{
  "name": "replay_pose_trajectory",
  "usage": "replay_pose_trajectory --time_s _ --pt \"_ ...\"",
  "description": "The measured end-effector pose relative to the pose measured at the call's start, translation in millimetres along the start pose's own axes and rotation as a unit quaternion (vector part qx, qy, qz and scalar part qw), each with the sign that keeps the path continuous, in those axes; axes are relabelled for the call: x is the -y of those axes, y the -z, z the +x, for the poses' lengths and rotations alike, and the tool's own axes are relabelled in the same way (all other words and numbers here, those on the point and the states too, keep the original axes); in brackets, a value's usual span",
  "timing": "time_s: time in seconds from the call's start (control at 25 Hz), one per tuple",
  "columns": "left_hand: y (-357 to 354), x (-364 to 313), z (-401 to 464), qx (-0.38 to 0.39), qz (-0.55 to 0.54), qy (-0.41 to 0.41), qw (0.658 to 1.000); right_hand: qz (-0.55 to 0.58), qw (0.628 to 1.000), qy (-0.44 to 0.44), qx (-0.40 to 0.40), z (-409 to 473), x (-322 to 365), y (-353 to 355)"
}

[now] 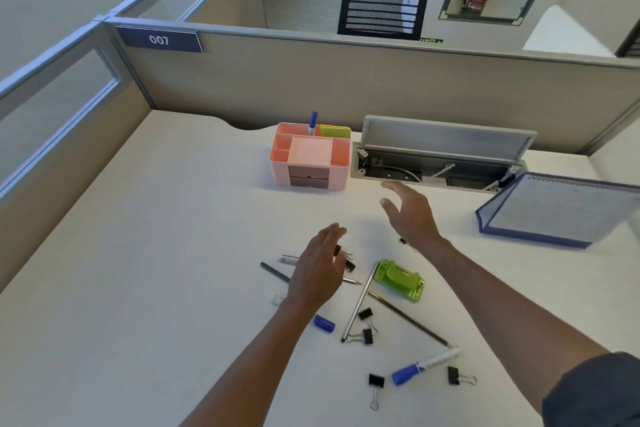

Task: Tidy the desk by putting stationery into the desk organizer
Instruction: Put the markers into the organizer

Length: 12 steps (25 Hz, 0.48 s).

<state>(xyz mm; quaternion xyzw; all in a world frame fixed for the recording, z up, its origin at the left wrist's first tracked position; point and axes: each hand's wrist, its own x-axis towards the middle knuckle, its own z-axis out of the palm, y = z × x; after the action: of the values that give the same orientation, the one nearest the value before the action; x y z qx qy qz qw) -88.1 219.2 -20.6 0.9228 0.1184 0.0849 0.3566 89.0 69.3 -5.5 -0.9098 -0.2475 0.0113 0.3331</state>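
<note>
A pink desk organizer (341, 170) stands at the back of the desk, with a blue marker (313, 123) upright in it and yellow-green sticky notes (335, 131) behind. Loose stationery lies in front of me: a green hole punch (400, 280), a silver pen (358, 305), a dark pencil (408, 320), a blue-capped marker (424, 365), a blue cap (324, 323) and several black binder clips (376, 381). My left hand (317, 274) hovers open over a grey pen (275, 271) and clips. My right hand (410, 213) is open above the desk, right of the organizer, holding nothing.
An open cable trough (433, 170) with its raised lid sits right of the organizer. A blue paper tray (554, 211) with a notebook lies at the far right. Beige partitions (311, 80) wall the desk at the back and left.
</note>
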Motion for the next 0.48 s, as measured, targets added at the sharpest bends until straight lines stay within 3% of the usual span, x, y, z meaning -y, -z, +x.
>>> replay_pose_trajectory --time_s 0.2,0.48 --pt "-25.3 -18.5 -37.1 -0.005 0.0 -0.052 0.999 0.019 1.0 0.009 0.002 -78.1 -20.7 7.0" --pt "-67.6 -44.0 -92.3 0.019 -0.02 -0.045 0.999 0.026 0.999 0.033 0.006 -187.3 -62.8 13.4"
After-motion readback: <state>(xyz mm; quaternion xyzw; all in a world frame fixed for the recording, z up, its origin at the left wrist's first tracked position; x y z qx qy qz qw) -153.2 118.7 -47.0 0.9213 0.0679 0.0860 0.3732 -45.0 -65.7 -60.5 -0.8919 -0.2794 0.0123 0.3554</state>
